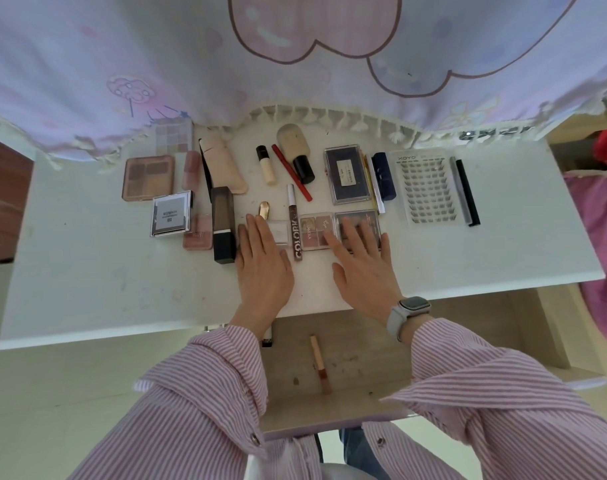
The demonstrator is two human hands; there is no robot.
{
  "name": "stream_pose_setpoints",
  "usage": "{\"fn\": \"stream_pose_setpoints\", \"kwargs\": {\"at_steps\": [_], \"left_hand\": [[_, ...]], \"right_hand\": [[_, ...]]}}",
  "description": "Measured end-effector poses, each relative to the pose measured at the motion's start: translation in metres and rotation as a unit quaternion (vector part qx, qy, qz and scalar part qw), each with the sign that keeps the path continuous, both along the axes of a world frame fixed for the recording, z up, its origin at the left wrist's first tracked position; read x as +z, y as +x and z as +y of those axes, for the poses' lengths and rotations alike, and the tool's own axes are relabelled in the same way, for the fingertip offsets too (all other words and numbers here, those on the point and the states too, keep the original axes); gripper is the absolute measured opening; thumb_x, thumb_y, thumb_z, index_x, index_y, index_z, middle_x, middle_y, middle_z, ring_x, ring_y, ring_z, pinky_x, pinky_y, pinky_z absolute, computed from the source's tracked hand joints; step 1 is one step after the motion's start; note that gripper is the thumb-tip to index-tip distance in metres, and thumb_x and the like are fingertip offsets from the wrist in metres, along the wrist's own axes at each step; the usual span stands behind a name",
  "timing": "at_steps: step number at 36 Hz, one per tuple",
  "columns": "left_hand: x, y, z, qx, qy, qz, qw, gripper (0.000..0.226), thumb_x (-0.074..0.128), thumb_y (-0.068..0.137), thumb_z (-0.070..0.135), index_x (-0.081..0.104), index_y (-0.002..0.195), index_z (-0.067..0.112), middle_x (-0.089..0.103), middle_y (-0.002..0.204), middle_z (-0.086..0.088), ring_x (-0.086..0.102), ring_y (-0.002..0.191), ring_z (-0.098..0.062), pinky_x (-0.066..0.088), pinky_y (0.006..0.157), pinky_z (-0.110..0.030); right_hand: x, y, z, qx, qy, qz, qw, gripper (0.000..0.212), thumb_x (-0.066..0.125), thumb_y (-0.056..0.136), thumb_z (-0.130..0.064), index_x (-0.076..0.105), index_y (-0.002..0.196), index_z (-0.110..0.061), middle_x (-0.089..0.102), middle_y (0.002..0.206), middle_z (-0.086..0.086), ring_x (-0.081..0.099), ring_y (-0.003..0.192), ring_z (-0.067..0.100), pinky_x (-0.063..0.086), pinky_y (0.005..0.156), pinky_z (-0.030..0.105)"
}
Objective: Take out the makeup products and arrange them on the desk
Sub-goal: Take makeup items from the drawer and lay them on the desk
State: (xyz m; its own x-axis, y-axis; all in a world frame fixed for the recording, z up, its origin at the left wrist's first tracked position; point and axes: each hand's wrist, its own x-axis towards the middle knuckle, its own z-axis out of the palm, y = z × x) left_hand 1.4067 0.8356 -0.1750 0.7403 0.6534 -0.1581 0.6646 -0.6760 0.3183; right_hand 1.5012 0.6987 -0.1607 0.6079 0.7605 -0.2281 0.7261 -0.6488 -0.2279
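Resting flat on the white desk (87,271), a person's left hand (264,265) and right hand (364,268) lie with straight fingers and grip nothing; the left fingertips touch a small clear compact (279,232), the right fingers lie over a dark eyeshadow palette (359,221) beside a pink four-pan palette (317,232). Makeup products are laid out across the far half of the desk: a COLORKEY tube (294,230), a tall black-capped box (223,226), a red pencil (291,171), a foundation bottle (295,150) lying on its side, and a lash tray (426,188) far right. One slim lip gloss tube (320,363) lies in the open drawer (364,358) near the person, and another item is part-hidden under the left sleeve. The gloss looks light, rigid and smooth, likely to roll; a pinch at mid-barrel should serve. The palettes are stiff but hinged, best lifted by their long edges. The lash tray seems flimsy and wants level carrying.
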Motion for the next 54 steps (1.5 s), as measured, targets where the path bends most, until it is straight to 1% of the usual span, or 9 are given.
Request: {"fn": "stream_pose_setpoints", "kwargs": {"at_steps": [14, 18, 22, 25, 31, 36, 38, 46, 54], "left_hand": [[0.000, -0.004, -0.003, -0.014, -0.025, -0.059, 0.998, 0.063, 0.039, 0.094, 0.006, 0.005, 0.146, -0.002, 0.001, 0.154, -0.022, 0.002, 0.143, -0.037, 0.004, 0.115, -0.041], [0.009, -0.021, -0.013, -0.032, -0.003, -0.128, 0.991, 0.056, 0.044, 0.091, 0.009, 0.024, 0.143, 0.001, 0.018, 0.152, -0.023, 0.014, 0.141, -0.037, 0.022, 0.113, -0.048], [0.014, -0.062, -0.040, -0.093, -0.006, -0.184, 0.978, 0.037, 0.038, 0.091, 0.020, 0.042, 0.127, 0.013, 0.039, 0.141, -0.013, 0.032, 0.133, -0.026, 0.030, 0.108, -0.039], [0.004, -0.101, -0.063, -0.154, -0.020, -0.181, 0.971, 0.028, 0.042, 0.088, 0.018, 0.049, 0.115, 0.014, 0.052, 0.123, -0.010, 0.047, 0.116, -0.021, 0.041, 0.100, -0.034], [-0.032, -0.141, -0.081, -0.098, -0.108, 0.011, 0.989, 0.035, 0.043, 0.085, 0.015, 0.058, 0.116, 0.009, 0.058, 0.117, -0.010, 0.057, 0.101, -0.027, 0.051, 0.082, -0.038], [-0.064, -0.123, -0.070, -0.075, -0.120, 0.103, 0.985, 0.070, 0.052, 0.087, 0.008, 0.018, 0.147, 0.020, 0.018, 0.153, -0.010, 0.030, 0.130, -0.034, 0.038, 0.100, -0.045], [-0.078, -0.111, -0.066, -0.092, -0.127, 0.108, 0.982, 0.072, 0.049, 0.089, 0.007, 0.013, 0.148, 0.027, 0.011, 0.154, -0.009, 0.019, 0.136, -0.034, 0.038, 0.099, -0.048], [-0.120, -0.082, -0.078, -0.141, -0.098, 0.097, 0.980, 0.047, 0.039, 0.096, 0.030, 0.032, 0.143, 0.027, 0.014, 0.155, -0.005, 0.015, 0.137, -0.029, 0.027, 0.103, -0.045], [-0.122, -0.078, -0.100, -0.096, -0.082, 0.092, 0.988, 0.034, 0.043, 0.091, -0.001, 0.052, 0.124, 0.003, 0.029, 0.143, -0.022, 0.031, 0.125, -0.040, 0.038, 0.099, -0.048]], "right_hand": [[-0.005, 0.000, 0.004, 0.008, -0.029, 0.001, 1.000, 0.055, 0.033, 0.097, -0.031, 0.013, 0.148, -0.025, 0.001, 0.157, 0.009, -0.004, 0.143, 0.031, -0.005, 0.111, 0.056], [-0.002, -0.012, -0.005, -0.021, 0.125, -0.007, 0.992, 0.045, 0.035, 0.087, -0.020, 0.051, 0.127, -0.008, 0.046, 0.137, 0.019, 0.040, 0.130, 0.035, 0.029, 0.107, 0.057], [-0.002, -0.041, -0.036, 0.050, 0.249, 0.029, 0.967, 0.028, 0.042, 0.086, -0.011, 0.060, 0.107, -0.004, 0.060, 0.108, 0.011, 0.052, 0.101, 0.021, 0.048, 0.083, 0.028], [-0.009, -0.065, -0.060, 0.053, 0.161, 0.107, 0.980, 0.030, 0.040, 0.088, -0.021, 0.061, 0.105, -0.010, 0.061, 0.099, 0.005, 0.056, 0.086, 0.018, 0.045, 0.066, 0.025], [-0.049, -0.088, -0.073, -0.050, -0.135, 0.302, 0.942, 0.029, 0.039, 0.097, -0.027, 0.050, 0.120, -0.014, 0.061, 0.109, 0.008, 0.058, 0.092, 0.020, 0.044, 0.075, 0.027], [-0.083, -0.100, -0.052, -0.114, -0.170, 0.320, 0.925, 0.037, 0.046, 0.091, -0.041, 0.054, 0.106, -0.008, 0.061, 0.106, 0.014, 0.058, 0.094, 0.030, 0.047, 0.077, 0.032], [-0.097, -0.107, -0.044, -0.104, -0.174, 0.303, 0.931, 0.049, 0.044, 0.089, -0.050, 0.052, 0.120, -0.013, 0.061, 0.109, 0.015, 0.059, 0.097, 0.031, 0.049, 0.082, 0.036], [-0.117, -0.099, -0.053, -0.052, -0.178, 0.225, 0.956, 0.043, 0.040, 0.092, -0.023, 0.044, 0.135, -0.017, 0.061, 0.118, 0.013, 0.058, 0.103, 0.031, 0.044, 0.079, 0.032], [-0.112, -0.063, -0.094, -0.012, -0.195, 0.212, 0.958, 0.043, 0.044, 0.093, -0.026, 0.043, 0.134, -0.015, 0.059, 0.118, 0.013, 0.056, 0.104, 0.030, 0.037, 0.074, 0.028]]}}
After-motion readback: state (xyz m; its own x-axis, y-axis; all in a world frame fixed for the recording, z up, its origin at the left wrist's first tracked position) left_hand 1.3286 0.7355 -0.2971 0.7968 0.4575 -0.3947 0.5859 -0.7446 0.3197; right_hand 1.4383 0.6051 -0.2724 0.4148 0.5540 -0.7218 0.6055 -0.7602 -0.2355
